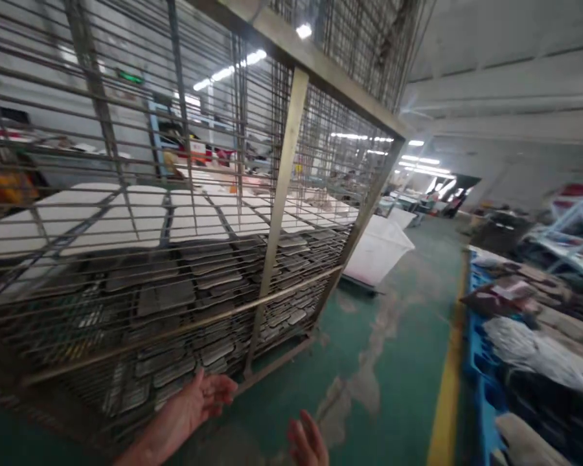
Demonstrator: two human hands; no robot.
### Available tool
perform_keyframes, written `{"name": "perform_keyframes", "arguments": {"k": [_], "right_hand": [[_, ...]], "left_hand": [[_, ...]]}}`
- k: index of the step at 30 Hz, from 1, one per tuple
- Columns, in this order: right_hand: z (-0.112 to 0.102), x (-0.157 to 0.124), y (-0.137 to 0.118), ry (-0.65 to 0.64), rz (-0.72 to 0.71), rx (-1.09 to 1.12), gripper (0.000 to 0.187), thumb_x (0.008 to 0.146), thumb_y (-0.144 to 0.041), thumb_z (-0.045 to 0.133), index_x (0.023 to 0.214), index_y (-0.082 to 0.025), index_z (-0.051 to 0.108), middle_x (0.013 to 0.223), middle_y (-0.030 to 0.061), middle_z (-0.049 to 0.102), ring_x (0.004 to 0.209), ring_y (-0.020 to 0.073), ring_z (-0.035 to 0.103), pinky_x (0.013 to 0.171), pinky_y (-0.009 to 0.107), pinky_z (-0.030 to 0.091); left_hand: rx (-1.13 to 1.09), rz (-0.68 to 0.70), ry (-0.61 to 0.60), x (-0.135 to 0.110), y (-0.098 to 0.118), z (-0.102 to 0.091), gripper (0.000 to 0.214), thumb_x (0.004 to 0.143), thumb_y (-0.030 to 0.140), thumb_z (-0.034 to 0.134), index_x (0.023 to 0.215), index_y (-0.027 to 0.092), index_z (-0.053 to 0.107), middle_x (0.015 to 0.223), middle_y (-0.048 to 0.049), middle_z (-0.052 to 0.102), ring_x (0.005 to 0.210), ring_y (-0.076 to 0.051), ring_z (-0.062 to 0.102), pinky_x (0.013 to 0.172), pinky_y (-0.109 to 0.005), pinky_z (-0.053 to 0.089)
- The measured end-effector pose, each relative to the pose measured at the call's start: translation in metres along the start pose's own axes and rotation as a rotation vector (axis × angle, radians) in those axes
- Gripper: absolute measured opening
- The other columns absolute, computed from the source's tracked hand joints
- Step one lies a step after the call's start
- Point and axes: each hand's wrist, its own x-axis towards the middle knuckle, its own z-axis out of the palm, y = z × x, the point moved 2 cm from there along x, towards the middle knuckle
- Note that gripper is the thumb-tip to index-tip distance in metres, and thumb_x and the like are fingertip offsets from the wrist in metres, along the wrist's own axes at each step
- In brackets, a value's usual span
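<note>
My left hand (201, 401) reaches forward at the bottom of the view, palm up, fingers loosely spread and holding nothing. It hovers close to the lower front rail of a tall metal drying rack (282, 188). Only the fingertips of my right hand (307, 442) show at the bottom edge, apart and holding nothing. The rack carries many thin wire shelves loaded with flat white sheets (140, 217) on the upper levels and darker grey pieces (208, 285) lower down.
A green painted floor (393, 336) with a yellow line (447, 388) runs ahead. A white bin (376, 249) stands past the rack. Blue pallets (486, 382) with piled fabric bundles (534, 343) line the right side. Work tables and lights show far back.
</note>
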Motion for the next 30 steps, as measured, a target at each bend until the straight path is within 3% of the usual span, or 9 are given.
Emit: {"name": "perform_keyframes", "arguments": {"k": [5,9,12,15,17,22,24,26,30], "right_hand": [[-0.012,0.073,-0.048,-0.182,-0.023,-0.057,0.075,0.04,-0.071,0.072,0.094,-0.019,0.063,0.088,0.0083,0.07,0.077,0.0235,0.066,0.062,0.029,0.049],[0.015,0.127,-0.086,-0.325,-0.121,-0.057,0.068,0.042,-0.064,0.075,0.09,-0.017,0.066,0.096,0.0112,0.069,0.09,0.027,0.064,0.073,0.033,0.052],[0.05,0.159,-0.136,-0.446,-0.348,-0.093,0.06,0.048,-0.058,0.075,0.09,-0.015,0.066,0.097,0.0115,0.068,0.093,0.0264,0.063,0.084,0.036,0.05],[0.088,0.185,-0.197,-0.517,-0.652,-0.287,0.048,0.067,-0.05,0.064,0.098,-0.014,0.064,0.097,0.0117,0.068,0.089,0.0238,0.063,0.081,0.036,0.05],[0.113,0.2,-0.237,-0.496,-0.918,-0.446,0.039,0.076,-0.041,0.057,0.103,-0.014,0.063,0.101,0.0122,0.066,0.092,0.0232,0.061,0.081,0.037,0.049],[0.18,0.221,-0.309,-0.428,-1.597,-0.785,0.029,0.085,-0.02,0.043,0.109,-0.014,0.058,0.107,0.0119,0.062,0.102,0.022,0.053,0.089,0.037,0.042],[0.204,0.228,-0.322,-0.426,-1.722,-0.935,0.03,0.085,-0.014,0.043,0.111,-0.015,0.057,0.11,0.0105,0.061,0.102,0.0226,0.051,0.086,0.037,0.041],[0.222,0.237,-0.329,-0.444,-1.762,-1.015,0.031,0.083,-0.01,0.044,0.11,-0.017,0.058,0.108,0.0092,0.062,0.099,0.0239,0.051,0.082,0.037,0.04],[0.233,0.261,-0.329,-0.535,-1.773,-0.986,0.03,0.084,-0.011,0.043,0.109,-0.016,0.06,0.105,0.0091,0.063,0.094,0.0231,0.052,0.08,0.037,0.04]], "left_hand": [[-0.095,0.077,0.13,0.019,-0.034,0.012,0.057,0.069,0.06,0.059,0.1,0.013,0.069,0.114,-0.013,0.059,0.103,-0.025,0.053,0.09,-0.031,0.039],[-0.232,0.129,0.175,0.037,-0.053,0.001,0.057,0.066,0.058,0.063,0.102,0.014,0.069,0.118,-0.0115,0.057,0.108,-0.026,0.052,0.088,-0.029,0.043],[-0.348,0.165,0.241,0.058,-0.05,0.009,0.052,0.071,0.054,0.058,0.098,0.011,0.069,0.116,-0.0132,0.058,0.109,-0.028,0.051,0.089,-0.031,0.044],[-0.476,0.183,0.454,0.087,-0.037,0.032,0.058,0.089,0.045,0.028,0.087,0.006,0.071,0.106,-0.0156,0.062,0.096,-0.026,0.058,0.079,-0.03,0.047],[-0.528,0.193,0.507,0.109,-0.029,0.047,0.066,0.091,0.042,0.019,0.079,0.004,0.072,0.097,-0.0166,0.064,0.086,-0.024,0.061,0.073,-0.03,0.048],[-0.521,0.267,0.306,0.166,-0.02,0.064,0.051,0.088,0.045,0.037,0.089,0.007,0.071,0.104,-0.0152,0.063,0.095,-0.024,0.059,0.084,-0.031,0.043],[-0.453,0.287,0.235,0.183,-0.016,0.069,0.046,0.077,0.05,0.056,0.094,0.009,0.07,0.108,-0.0154,0.061,0.099,-0.025,0.057,0.087,-0.032,0.042],[-0.417,0.29,0.267,0.195,-0.009,0.074,0.054,0.061,0.054,0.071,0.092,0.01,0.07,0.107,-0.0148,0.062,0.096,-0.024,0.058,0.084,-0.03,0.042],[-0.404,0.339,0.347,0.205,0.006,0.085,0.058,0.053,0.056,0.074,0.09,0.011,0.07,0.106,-0.0144,0.062,0.096,-0.024,0.057,0.085,-0.03,0.042]]}}
